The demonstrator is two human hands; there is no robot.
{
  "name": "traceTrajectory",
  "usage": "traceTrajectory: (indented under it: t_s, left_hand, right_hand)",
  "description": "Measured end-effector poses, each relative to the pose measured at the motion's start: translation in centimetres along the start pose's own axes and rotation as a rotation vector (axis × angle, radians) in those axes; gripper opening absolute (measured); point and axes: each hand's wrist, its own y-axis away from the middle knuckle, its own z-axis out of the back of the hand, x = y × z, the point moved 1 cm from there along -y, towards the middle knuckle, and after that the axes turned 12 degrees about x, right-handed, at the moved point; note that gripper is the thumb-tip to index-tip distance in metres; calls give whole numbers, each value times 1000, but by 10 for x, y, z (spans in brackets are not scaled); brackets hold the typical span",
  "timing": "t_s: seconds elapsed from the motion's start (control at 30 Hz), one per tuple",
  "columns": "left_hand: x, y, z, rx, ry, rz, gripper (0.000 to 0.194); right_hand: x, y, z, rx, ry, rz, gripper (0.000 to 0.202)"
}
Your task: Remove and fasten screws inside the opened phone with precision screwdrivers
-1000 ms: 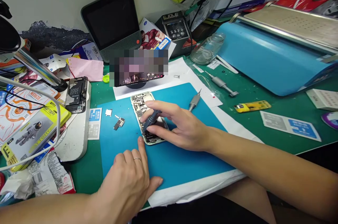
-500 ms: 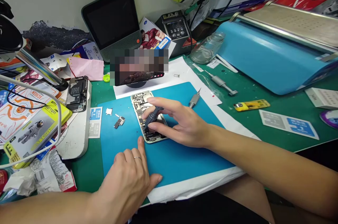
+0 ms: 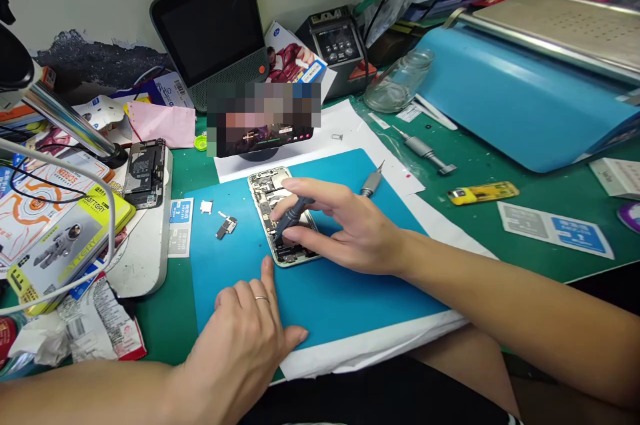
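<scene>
Head view: opened phone (image 3: 265, 213), one, pale-rimmed, inner parts exposed; laid flat on a blue mat (image 3: 345, 308), beneath the right fingertips and just beyond the left index fingertip. Dark screwdriver (image 3: 290, 215), one, tilted; pinched between thumb and fingers of the right hand (image 3: 350, 228), its lower end directed into the phone's near part — whether the tip is seated cannot be told. Left hand (image 3: 243, 328): index finger extended to the phone's near corner, contact uncertain; thumb spread aside, remaining fingers curled, nothing seen to be held. Silver plate (image 3: 207, 207) and dark component (image 3: 226, 227), one each, loose; placed left of and beyond the left index fingertip. Grey driver (image 3: 371, 181), laid past the right knuckles. Handling, as judged: phone likely light and stiff, its rim perhaps slippery, its bare inner parts fragile; best gripped by opposite edges of the rim, inner parts left unpressed. Screwdriver probably rigid — best taken by the barrel, within the right fingertips.
</scene>
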Motion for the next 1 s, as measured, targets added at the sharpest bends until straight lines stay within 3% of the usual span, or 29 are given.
traceTrajectory:
  t_s: [1.0]
  left_hand:
    - [2, 1, 5, -40, -31, -14, 79]
  right_hand:
    - [-1, -1, 3, -17, 21, 9, 70]
